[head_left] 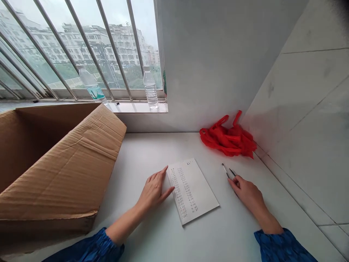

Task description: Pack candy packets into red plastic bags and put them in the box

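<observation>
A white notebook [203, 193] with columns of handwritten marks lies on the white tabletop, slightly turned. My left hand [155, 189] is open at its left edge, with thumb and index fingertip touching or nearly touching the page. Right of the notebook, my right hand [247, 193] is closed in a pinch low over the table. A slim pen [225, 170] with a dark end reaches out from its fingertips. A second short dark tip shows beside the pen; whether it is another pen or a cap I cannot tell.
At left stands a large open cardboard box [81, 163]. A crumpled red bag [229, 140] lies against the back wall. Two plastic bottles, a labelled bottle [94, 87] and a plain bottle [151, 89], stand on the windowsill [131, 107]. A tiled wall [308, 145] bounds the right side.
</observation>
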The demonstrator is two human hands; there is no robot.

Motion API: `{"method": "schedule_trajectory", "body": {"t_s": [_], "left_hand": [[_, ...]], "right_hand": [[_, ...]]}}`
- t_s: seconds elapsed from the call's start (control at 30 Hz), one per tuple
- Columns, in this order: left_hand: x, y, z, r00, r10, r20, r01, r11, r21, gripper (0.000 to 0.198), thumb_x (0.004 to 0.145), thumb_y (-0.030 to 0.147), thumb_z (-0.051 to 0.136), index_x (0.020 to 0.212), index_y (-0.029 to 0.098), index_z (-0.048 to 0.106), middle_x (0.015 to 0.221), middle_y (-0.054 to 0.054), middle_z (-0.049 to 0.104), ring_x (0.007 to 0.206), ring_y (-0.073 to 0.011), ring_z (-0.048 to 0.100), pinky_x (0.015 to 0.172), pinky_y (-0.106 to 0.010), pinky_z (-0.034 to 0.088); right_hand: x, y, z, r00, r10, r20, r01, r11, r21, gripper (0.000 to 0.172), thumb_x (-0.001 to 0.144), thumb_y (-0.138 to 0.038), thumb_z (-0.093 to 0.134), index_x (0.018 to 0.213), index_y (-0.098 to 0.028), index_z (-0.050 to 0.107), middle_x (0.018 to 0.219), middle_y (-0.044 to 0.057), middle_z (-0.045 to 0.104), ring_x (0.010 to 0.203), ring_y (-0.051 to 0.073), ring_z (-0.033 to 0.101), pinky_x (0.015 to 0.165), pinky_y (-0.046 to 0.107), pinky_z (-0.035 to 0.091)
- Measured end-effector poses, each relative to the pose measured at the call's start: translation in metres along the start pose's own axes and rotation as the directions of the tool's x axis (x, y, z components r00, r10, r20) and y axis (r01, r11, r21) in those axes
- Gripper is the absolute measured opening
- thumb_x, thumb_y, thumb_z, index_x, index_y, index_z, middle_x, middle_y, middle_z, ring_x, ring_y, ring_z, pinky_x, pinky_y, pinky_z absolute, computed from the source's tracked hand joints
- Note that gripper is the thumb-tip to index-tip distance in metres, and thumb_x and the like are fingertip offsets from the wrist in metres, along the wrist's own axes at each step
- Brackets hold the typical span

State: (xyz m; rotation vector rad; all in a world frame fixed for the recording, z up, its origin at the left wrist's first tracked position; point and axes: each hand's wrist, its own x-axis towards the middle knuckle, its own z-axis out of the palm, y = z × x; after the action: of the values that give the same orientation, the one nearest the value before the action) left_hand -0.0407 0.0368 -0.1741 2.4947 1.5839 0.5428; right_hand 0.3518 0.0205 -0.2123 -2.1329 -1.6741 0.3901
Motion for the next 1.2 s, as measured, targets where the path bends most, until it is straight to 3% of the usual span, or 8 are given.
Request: {"method": "schedule_trajectory", "body": {"t_s": [0.1, 0.2, 0.3, 0.37, 0.5, 0.67, 0.83, 1.2], "left_hand": [[0.010, -0.012, 0.005, 1.000, 0.011, -0.016, -0.012, 0.999, -0.037, 0.065, 0.097, 0.043, 0.054, 0.152, 0.023, 0.028, 0.128, -0.013, 0.063, 0.120, -0.0311, 0.058, 0.101, -0.050, 0.046], [0.013, -0.018, 0.007, 0.999, 0.032, -0.011, -0.033, 0.997, -0.069, 0.056, 0.098, 0.038, 0.053, 0.148, 0.024, 0.034, 0.130, -0.011, 0.062, 0.121, -0.0298, 0.056, 0.102, -0.049, 0.045], [0.013, -0.020, 0.009, 0.999, 0.048, 0.006, -0.048, 0.996, -0.079, 0.051, 0.098, 0.039, 0.052, 0.146, 0.024, 0.038, 0.136, -0.011, 0.058, 0.125, -0.0293, 0.053, 0.104, -0.049, 0.043], [0.014, -0.020, 0.011, 0.998, 0.055, 0.006, -0.055, 0.996, -0.074, 0.052, 0.099, 0.039, 0.052, 0.146, 0.025, 0.038, 0.143, -0.012, 0.053, 0.129, -0.0297, 0.051, 0.106, -0.051, 0.042], [0.015, -0.022, 0.013, 0.998, 0.063, 0.009, -0.062, 0.996, -0.056, 0.051, 0.098, 0.039, 0.052, 0.147, 0.029, 0.041, 0.156, -0.010, 0.041, 0.134, -0.0309, 0.047, 0.108, -0.052, 0.042], [0.017, -0.022, 0.013, 0.997, 0.080, 0.023, -0.079, 0.996, -0.037, 0.047, 0.099, 0.039, 0.052, 0.145, 0.031, 0.046, 0.155, -0.006, 0.046, 0.133, -0.0306, 0.048, 0.108, -0.053, 0.042], [0.017, -0.020, 0.014, 0.997, 0.070, 0.042, -0.069, 0.997, -0.017, 0.048, 0.100, 0.041, 0.051, 0.145, 0.029, 0.045, 0.155, -0.004, 0.046, 0.134, -0.0286, 0.046, 0.109, -0.051, 0.041], [0.018, -0.017, 0.013, 0.997, 0.064, 0.044, -0.063, 0.998, -0.021, 0.046, 0.099, 0.039, 0.051, 0.144, 0.028, 0.047, 0.154, -0.004, 0.047, 0.134, -0.0289, 0.046, 0.108, -0.051, 0.041]], "right_hand": [[0.002, -0.006, -0.003, 0.998, 0.048, -0.035, -0.032, 0.929, 0.370, 0.043, 0.092, -0.063, 0.047, 0.076, -0.024, 0.057, 0.057, -0.001, 0.057, 0.054, 0.019, 0.053, 0.052, 0.031, 0.036], [-0.003, -0.028, 0.000, 0.990, 0.121, -0.070, -0.035, 0.699, 0.714, 0.046, 0.091, -0.066, 0.050, 0.087, -0.022, 0.060, 0.058, -0.003, 0.053, 0.051, 0.016, 0.049, 0.046, 0.027, 0.036], [-0.016, -0.062, 0.013, 0.998, 0.046, -0.031, 0.005, 0.478, 0.878, 0.041, 0.093, -0.062, 0.053, 0.095, -0.022, 0.057, 0.069, -0.001, 0.063, 0.053, 0.014, 0.054, 0.048, 0.026, 0.043], [-0.027, -0.082, 0.023, 0.997, -0.055, 0.046, -0.020, 0.408, 0.913, 0.034, 0.093, -0.057, 0.055, 0.098, -0.023, 0.053, 0.072, 0.000, 0.067, 0.054, 0.014, 0.057, 0.053, 0.028, 0.049], [-0.039, -0.100, 0.032, 0.987, -0.148, 0.064, 0.005, 0.425, 0.905, 0.021, 0.094, -0.042, 0.061, 0.092, -0.024, 0.048, 0.080, -0.001, 0.066, 0.060, 0.013, 0.061, 0.062, 0.029, 0.053], [-0.033, -0.091, 0.031, 0.998, 0.000, -0.066, 0.058, 0.484, 0.873, 0.023, 0.092, -0.038, 0.064, 0.087, -0.025, 0.045, 0.081, -0.003, 0.062, 0.061, 0.012, 0.061, 0.063, 0.028, 0.053], [-0.028, -0.087, 0.037, 0.993, 0.119, 0.008, -0.063, 0.468, 0.881, 0.022, 0.093, -0.043, 0.062, 0.102, -0.025, 0.054, 0.086, -0.002, 0.064, 0.072, 0.012, 0.065, 0.073, 0.029, 0.056], [-0.026, -0.081, 0.046, 0.994, 0.096, 0.050, -0.090, 0.465, 0.880, 0.028, 0.092, -0.046, 0.065, 0.108, -0.024, 0.057, 0.091, -0.001, 0.063, 0.077, 0.013, 0.063, 0.077, 0.029, 0.055]]}}
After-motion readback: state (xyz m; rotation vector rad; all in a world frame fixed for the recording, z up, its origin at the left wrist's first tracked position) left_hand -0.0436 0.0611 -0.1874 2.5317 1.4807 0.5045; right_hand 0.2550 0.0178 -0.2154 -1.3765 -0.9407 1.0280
